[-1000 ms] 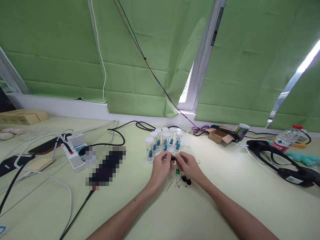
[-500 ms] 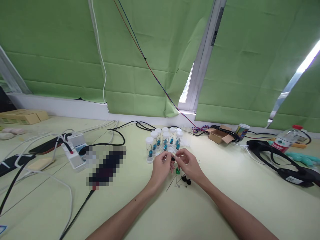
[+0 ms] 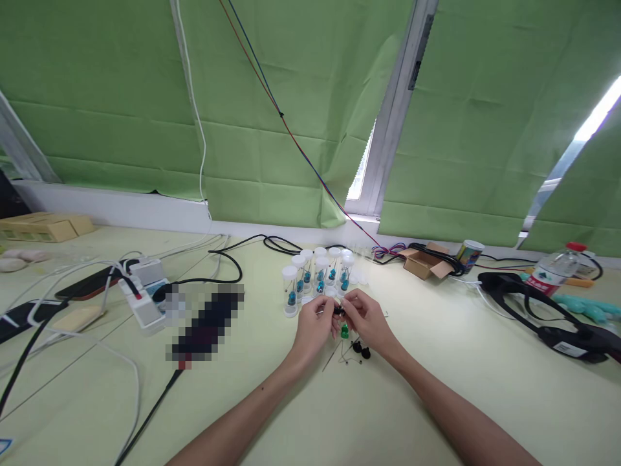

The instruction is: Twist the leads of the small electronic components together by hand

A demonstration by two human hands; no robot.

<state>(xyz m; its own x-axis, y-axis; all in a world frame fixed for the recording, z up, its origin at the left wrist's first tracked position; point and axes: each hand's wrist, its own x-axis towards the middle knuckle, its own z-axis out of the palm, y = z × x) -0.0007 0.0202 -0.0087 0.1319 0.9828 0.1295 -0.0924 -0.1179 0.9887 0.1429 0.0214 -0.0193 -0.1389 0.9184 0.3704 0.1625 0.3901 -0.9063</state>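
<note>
My left hand (image 3: 313,327) and my right hand (image 3: 366,320) meet over the pale green table, fingertips pinched together on a small black component (image 3: 338,312) held between them. Just below the fingers a small green part (image 3: 344,333) lies on the table, with two black round parts (image 3: 361,350) and thin wire leads beside it. Right behind my hands stands a cluster of several clear plastic vials (image 3: 317,275) with white caps and blue pieces inside.
A white power strip (image 3: 143,301) with tangled cables and a pixelated dark object (image 3: 206,327) lie at left. A small cardboard box (image 3: 424,262), a can (image 3: 469,254), a water bottle (image 3: 553,270) and a black headset (image 3: 548,310) sit at right. Green blinds hang behind.
My right hand's fingers have shifted slightly on the small black component; both hands stay in the same spot.
</note>
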